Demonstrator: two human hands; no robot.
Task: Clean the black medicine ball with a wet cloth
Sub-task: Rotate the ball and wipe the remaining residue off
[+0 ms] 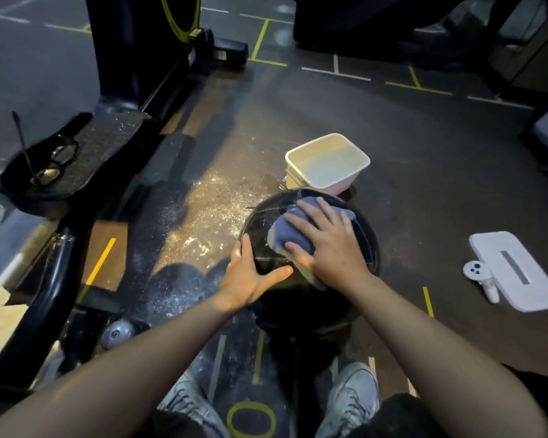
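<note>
While the black medicine ball (310, 248) is sitting on the floor (424, 153) just under both hands, the wiping is already going on. The right hand (332, 248) is lying flat on the blue-grey cloth (285, 230), with fingers spread and nearly straight, and is pressing it against the top of the ball. The left hand (250, 276) is resting open on the near left side of the ball, thumb stretched along the surface, and seems to be steadying it; it is gripping nothing.

Thin shiny streaks are showing on the ball beside the cloth, so I judge that part of the top is already wet and wiped. The sides and the underside are probably still waiting, and the ball would need turning for them.

Just beyond the right hand, a cream-white tub (328, 162) with water is standing close to the ball, with small wet marks on the floor next to it. Well to the right of the right hand, a white flat box (516, 270) and a small white controller (475, 270) are lying.
</note>
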